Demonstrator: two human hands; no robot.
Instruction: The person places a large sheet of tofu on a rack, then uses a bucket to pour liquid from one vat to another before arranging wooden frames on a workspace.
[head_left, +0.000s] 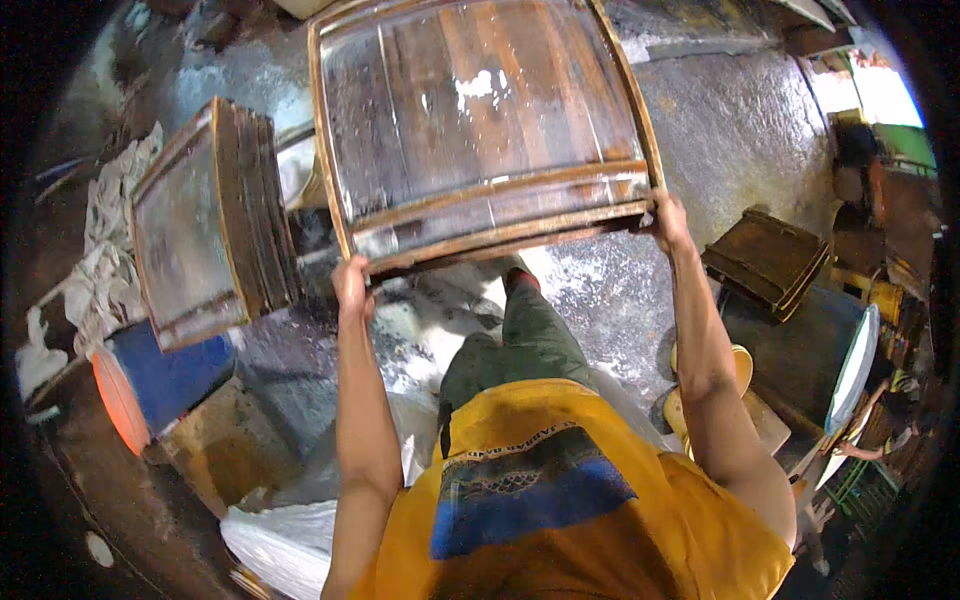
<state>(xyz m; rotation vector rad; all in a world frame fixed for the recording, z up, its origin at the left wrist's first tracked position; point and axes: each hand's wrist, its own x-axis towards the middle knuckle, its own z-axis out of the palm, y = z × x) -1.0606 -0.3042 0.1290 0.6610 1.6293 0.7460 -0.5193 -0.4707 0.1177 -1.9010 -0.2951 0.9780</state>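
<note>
A wide wooden tray (560,90) with a raised rim spans the space before me, tilted, its planked surface wet and spotted with white residue. My left hand (352,288) is closed round its near left corner. At the near right corner my right hand (668,222) grips the same rim, its fingers partly hidden beneath. To the left stands a stack of similar trays (180,225), close to my left hand but apart from it. Whether the held tray rests on something at its far end I cannot tell.
Wet concrete floor (730,110) stretches to the right. A dark wooden tray stack (765,260) sits on a dark blue drum (800,345). Yellowish buckets (742,370) stand by my right forearm. On the left are a blue drum (180,375), crumpled white cloth (105,240) and white plastic sacks (275,545).
</note>
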